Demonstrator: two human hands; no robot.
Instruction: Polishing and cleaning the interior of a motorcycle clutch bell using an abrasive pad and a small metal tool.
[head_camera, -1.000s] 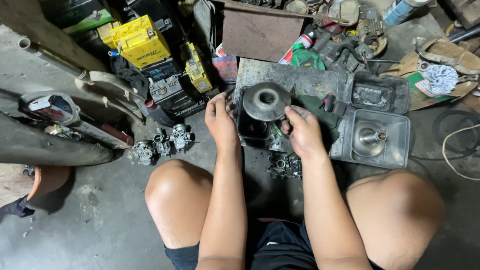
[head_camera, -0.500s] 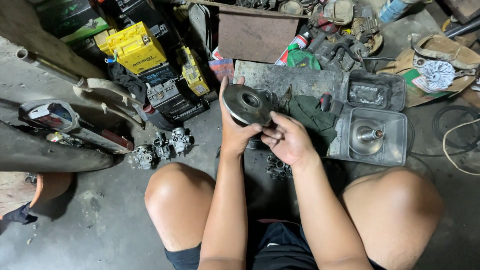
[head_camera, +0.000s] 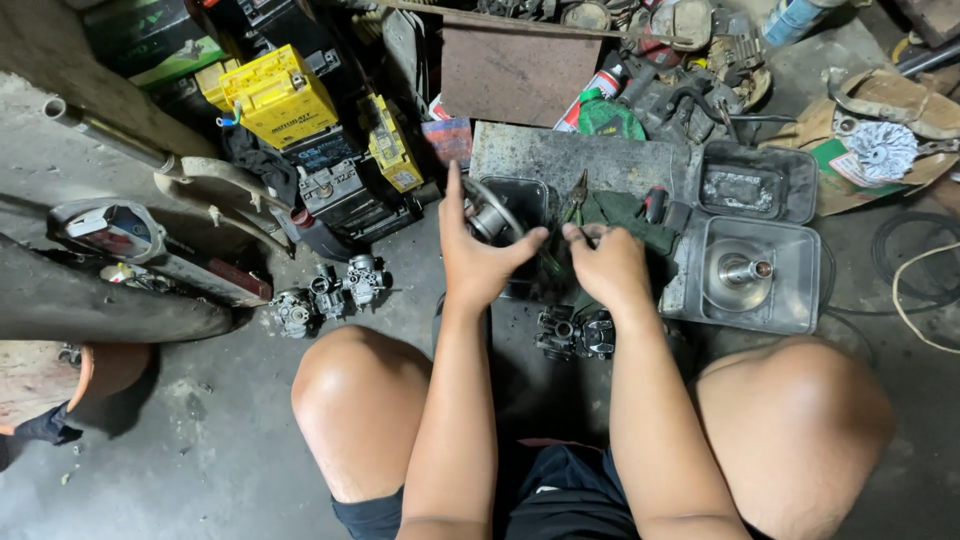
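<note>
On the floor at nine o'clock, two carburetors (head_camera: 330, 290) are seen. Toward centre, a metal disc (head_camera: 492, 215) is held on edge in the closed left hand (head_camera: 475, 265). At its three o'clock, the right hand (head_camera: 605, 265) is curled on a green rag (head_camera: 620, 215). Farther right, a square tray (head_camera: 790, 290) is set.

Bare floor (head_camera: 200, 450) left of knee; trays (head_camera: 760, 270) block right, batteries (head_camera: 300, 130) and carburetors (head_camera: 330, 290) crowd left.

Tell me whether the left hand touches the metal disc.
Touching. The head view shows the left hand gripping the metal disc, thumb across its lower edge and forefinger beside its rim.
</note>
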